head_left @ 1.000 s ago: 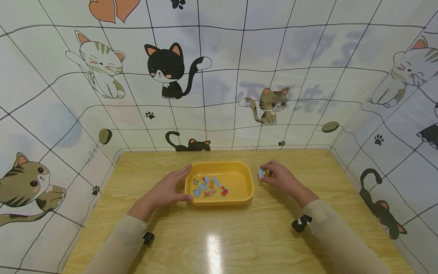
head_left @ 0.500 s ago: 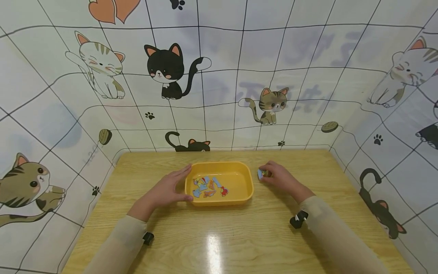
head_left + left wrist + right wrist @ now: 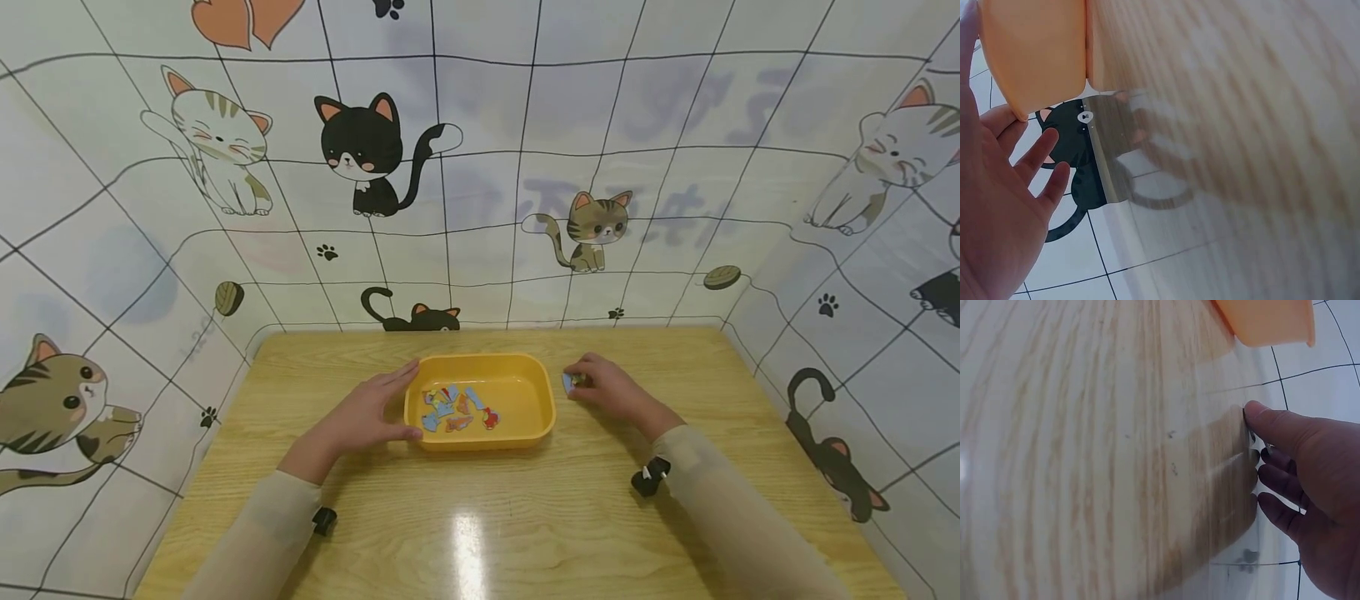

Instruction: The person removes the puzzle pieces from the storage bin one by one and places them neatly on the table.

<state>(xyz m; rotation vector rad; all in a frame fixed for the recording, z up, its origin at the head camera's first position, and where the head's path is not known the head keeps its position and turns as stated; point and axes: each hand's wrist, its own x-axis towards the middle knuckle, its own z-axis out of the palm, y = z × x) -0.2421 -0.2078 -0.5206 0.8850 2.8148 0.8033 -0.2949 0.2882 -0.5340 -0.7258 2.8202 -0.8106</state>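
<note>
A yellow plastic tray (image 3: pixel 525 408) stands on the table, holding several small colourful cut-out pieces (image 3: pixel 450 408) that look like puzzle pieces. My left hand (image 3: pixel 360 421) spans the tray's left end, thumb at the near corner and fingertips at the far one, gripping it between them. In the left wrist view the other fingers stay loose, apart from the tray. Just right of the tray, my right hand (image 3: pixel 611 390) pinches a small light-blue and multicoloured puzzle piece (image 3: pixel 568 382) at the tabletop. Fingers partly cover that piece; the right wrist view shows only its thin edge.
The light wood table (image 3: pixel 480 492) reaches back to a white wall covering (image 3: pixel 480 192) with cartoon cats and grid lines. Similar covering flanks the table on both sides. A bright light reflection lies on the table near the front.
My right hand has slid slightly left toward the tray, still pinching the puzzle piece at the tabletop. My left hand and the tray look unmoved.
</note>
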